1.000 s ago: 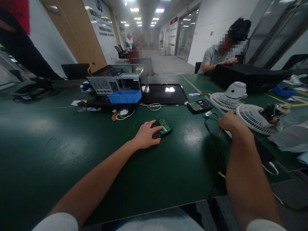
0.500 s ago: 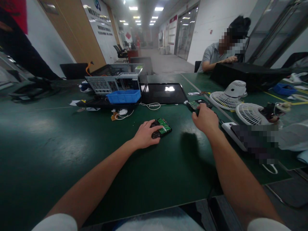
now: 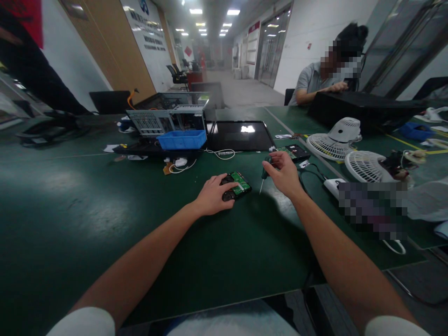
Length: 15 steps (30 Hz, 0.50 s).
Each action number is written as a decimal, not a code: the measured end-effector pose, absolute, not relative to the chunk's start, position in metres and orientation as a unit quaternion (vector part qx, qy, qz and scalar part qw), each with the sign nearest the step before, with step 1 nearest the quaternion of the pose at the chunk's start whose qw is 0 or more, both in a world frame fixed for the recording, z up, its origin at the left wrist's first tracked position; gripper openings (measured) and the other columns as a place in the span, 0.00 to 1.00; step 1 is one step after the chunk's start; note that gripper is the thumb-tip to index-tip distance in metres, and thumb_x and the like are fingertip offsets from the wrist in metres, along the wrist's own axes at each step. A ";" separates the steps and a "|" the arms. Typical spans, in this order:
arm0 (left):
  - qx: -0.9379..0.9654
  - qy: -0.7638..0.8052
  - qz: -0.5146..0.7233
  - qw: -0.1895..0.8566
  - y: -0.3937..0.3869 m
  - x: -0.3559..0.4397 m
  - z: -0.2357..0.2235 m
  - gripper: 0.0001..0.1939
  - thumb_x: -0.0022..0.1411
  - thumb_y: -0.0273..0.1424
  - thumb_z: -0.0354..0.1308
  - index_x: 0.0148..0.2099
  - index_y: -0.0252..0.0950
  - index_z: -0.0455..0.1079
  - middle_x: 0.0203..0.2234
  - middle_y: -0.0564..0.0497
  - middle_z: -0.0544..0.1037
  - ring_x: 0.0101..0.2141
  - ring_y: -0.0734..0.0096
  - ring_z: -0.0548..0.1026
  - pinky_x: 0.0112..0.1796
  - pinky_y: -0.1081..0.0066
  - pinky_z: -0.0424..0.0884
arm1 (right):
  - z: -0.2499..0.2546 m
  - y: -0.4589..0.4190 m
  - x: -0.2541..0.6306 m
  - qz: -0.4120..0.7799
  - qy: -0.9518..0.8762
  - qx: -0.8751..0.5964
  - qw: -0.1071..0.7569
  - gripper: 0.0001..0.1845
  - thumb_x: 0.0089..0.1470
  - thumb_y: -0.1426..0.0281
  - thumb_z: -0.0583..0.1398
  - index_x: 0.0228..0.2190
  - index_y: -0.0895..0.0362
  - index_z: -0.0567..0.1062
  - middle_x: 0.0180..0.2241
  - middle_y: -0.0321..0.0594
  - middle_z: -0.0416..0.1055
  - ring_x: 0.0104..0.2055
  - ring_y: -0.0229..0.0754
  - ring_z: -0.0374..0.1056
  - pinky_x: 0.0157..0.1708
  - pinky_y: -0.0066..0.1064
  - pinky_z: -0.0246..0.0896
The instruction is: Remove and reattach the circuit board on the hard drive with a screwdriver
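A hard drive (image 3: pixel 241 183) with its green circuit board facing up lies on the green table in front of me. My left hand (image 3: pixel 214 195) grips it from the left, thumb at the near edge and fingers over the top and far side. To its right, my right hand (image 3: pixel 284 172) is closed around the dark green handle of a screwdriver (image 3: pixel 265 173). The thin metal shaft points down, its tip a little right of the drive and apart from it. Behind the right hand lies a second hard drive (image 3: pixel 297 152), partly hidden by the fingers.
An open computer case (image 3: pixel 149 122) with a blue tray (image 3: pixel 184 139) stands at the back left. Beside it is a black panel (image 3: pixel 241 136). White fans (image 3: pixel 366 166), cables and a white power strip (image 3: pixel 333 186) lie right. A co-worker (image 3: pixel 311 84) sits behind a black box (image 3: pixel 364 109).
My right hand has moved left and nearer from beside the second drive, and the screwdriver now shows in it. My left hand stays on the first hard drive.
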<state>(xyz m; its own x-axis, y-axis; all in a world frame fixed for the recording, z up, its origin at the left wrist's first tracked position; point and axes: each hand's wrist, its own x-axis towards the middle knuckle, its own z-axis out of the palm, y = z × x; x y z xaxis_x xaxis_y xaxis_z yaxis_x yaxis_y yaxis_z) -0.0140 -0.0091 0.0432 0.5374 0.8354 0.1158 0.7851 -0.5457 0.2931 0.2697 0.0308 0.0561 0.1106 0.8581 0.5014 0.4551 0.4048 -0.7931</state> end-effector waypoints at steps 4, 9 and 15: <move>0.871 0.463 0.122 0.110 -0.007 -0.015 0.040 0.35 0.62 0.47 0.64 0.69 0.54 0.65 0.71 0.48 0.55 0.67 0.40 0.57 0.63 0.43 0.60 | 0.051 0.034 0.270 0.208 -0.626 -0.505 0.556 0.23 0.54 0.56 0.67 0.47 0.52 0.69 0.36 0.37 0.75 0.37 0.43 0.73 0.40 0.38 0.71; 0.871 0.461 0.128 0.110 -0.006 -0.016 0.038 0.34 0.61 0.45 0.65 0.69 0.54 0.66 0.71 0.47 0.55 0.66 0.39 0.57 0.63 0.42 0.60 | 0.047 0.036 0.269 0.213 -0.617 -0.491 0.578 0.25 0.54 0.56 0.67 0.49 0.53 0.68 0.39 0.38 0.76 0.40 0.43 0.75 0.42 0.39 0.72; 0.871 0.462 0.131 0.108 -0.007 -0.016 0.039 0.34 0.61 0.46 0.65 0.69 0.54 0.66 0.71 0.48 0.56 0.66 0.40 0.58 0.63 0.42 0.60 | 0.051 0.033 0.264 0.223 -0.601 -0.476 0.602 0.26 0.55 0.54 0.67 0.50 0.52 0.66 0.40 0.40 0.76 0.41 0.45 0.76 0.41 0.41 0.75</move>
